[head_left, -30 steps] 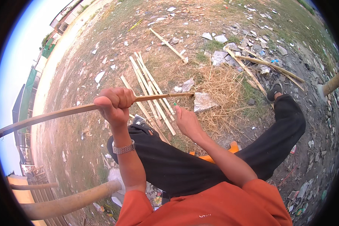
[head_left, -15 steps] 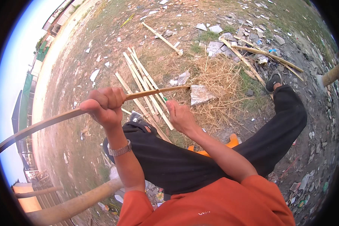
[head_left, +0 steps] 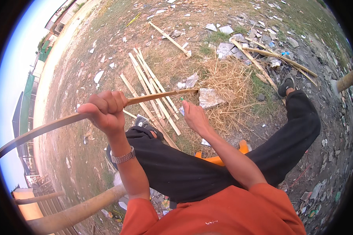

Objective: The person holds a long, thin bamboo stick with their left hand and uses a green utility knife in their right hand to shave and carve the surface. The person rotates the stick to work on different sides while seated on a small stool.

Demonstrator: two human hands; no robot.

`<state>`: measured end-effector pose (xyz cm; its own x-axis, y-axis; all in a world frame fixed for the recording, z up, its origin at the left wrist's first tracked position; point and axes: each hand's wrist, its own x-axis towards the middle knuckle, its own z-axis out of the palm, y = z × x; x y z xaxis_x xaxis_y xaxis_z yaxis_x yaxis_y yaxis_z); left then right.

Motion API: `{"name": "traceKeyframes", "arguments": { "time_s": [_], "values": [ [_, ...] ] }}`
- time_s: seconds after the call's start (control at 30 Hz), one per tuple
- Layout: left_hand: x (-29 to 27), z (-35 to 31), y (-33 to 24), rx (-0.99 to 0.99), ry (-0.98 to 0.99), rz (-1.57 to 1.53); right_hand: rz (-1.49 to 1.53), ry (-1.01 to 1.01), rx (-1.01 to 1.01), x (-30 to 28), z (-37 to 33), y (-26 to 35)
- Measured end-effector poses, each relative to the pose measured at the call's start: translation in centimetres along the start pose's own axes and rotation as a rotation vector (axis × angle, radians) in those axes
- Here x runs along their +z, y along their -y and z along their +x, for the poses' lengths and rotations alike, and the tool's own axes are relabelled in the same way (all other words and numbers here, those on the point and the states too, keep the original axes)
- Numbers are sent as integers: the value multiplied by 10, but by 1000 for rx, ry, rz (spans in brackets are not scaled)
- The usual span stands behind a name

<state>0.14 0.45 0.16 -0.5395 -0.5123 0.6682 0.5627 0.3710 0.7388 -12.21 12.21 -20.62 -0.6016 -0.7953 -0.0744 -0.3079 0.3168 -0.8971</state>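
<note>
long bamboo strip (head_left: 47, 126) held across the person's front, running from the left edge of the view to its far end just beside a pale block (head_left: 210, 98) on the ground. the left hand (head_left: 106, 111) grips the strip with fingers wrapped over it and thumb pointing left; a metal-banded watch (head_left: 122, 156) circles that wrist. the right hand (head_left: 195, 117) is closed, fingers curled, just below the strip near its far end; a small green object (head_left: 182, 99) shows at its thumb, the rest being hidden, so its kind cannot be told. beyond the strip, several pale slats (head_left: 147, 80) lie roughly side by side on the ground, the held piece passing above them in the view. a single slat (head_left: 168, 38) lies farther off, apart from this group. straw-like shavings (head_left: 233, 90) spread around and to the right of the block. at the upper right, longer sticks (head_left: 282, 60) lie crossed among broken flat pieces, near a dark shoe (head_left: 287, 85). an orange object (head_left: 244, 147) shows between the black-trousered legs (head_left: 192, 168), partly covered by the right forearm. thick round poles appear at the lower left (head_left: 78, 209) and right edge.
</note>
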Motion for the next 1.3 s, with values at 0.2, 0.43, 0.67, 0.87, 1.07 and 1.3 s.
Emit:
{"name": "traceKeyframes", "arguments": {
  "time_s": [0.2, 0.43, 0.67, 0.87, 1.07, 1.3],
  "values": [
    [10, 4, 4, 25, -21, 1, 24, -90, 19, 9, 3, -12],
    [1, -4, 3, -10, -21, -6, 39, 3, 11, 9, 0, -9],
    [7, -3, 1, -3, -41, 25, 93, -17, -3, 20, 6, -32],
    [21, 3, -1, 0, -227, 100, 96, -52, 158, 32, 16, -35],
    [33, 7, -1, 20, -445, 144, 67, -103, 168, 36, 19, -30],
    [52, 1, 0, 50, -631, 264, 58, -66, 126, 41, 14, -29]
  ]
}}
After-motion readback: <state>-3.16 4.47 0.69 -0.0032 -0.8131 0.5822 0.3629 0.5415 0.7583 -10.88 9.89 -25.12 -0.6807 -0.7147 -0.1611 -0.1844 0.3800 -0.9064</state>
